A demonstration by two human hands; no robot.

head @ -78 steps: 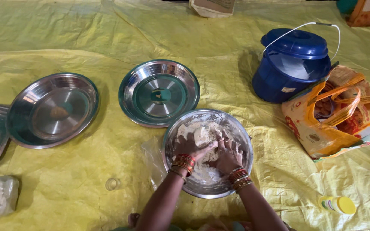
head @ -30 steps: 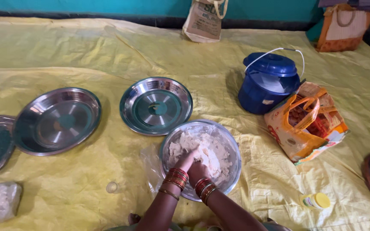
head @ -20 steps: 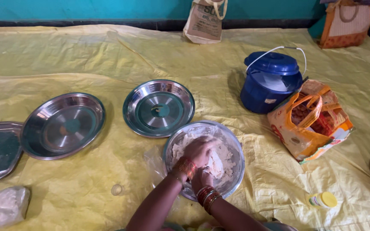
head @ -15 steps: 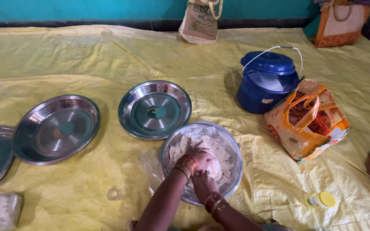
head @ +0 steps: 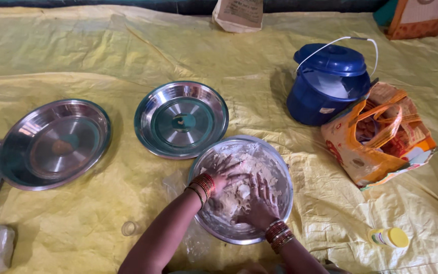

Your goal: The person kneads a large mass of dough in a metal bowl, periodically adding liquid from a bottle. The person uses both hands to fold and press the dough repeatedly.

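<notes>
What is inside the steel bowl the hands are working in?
The steel bowl holds pale, crumbly flour dough, smeared up its walls. The left hand and right hand press into it, covering the middle; the bowl's bottom beneath them cannot be seen.

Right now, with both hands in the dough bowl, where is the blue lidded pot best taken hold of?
Take the blue pot by its white wire handle, coming from above. The handle stands raised in an arch over the lid, clear of the orange bag that leans against the pot's right side, so a hand can probably hook under it freely.
</notes>
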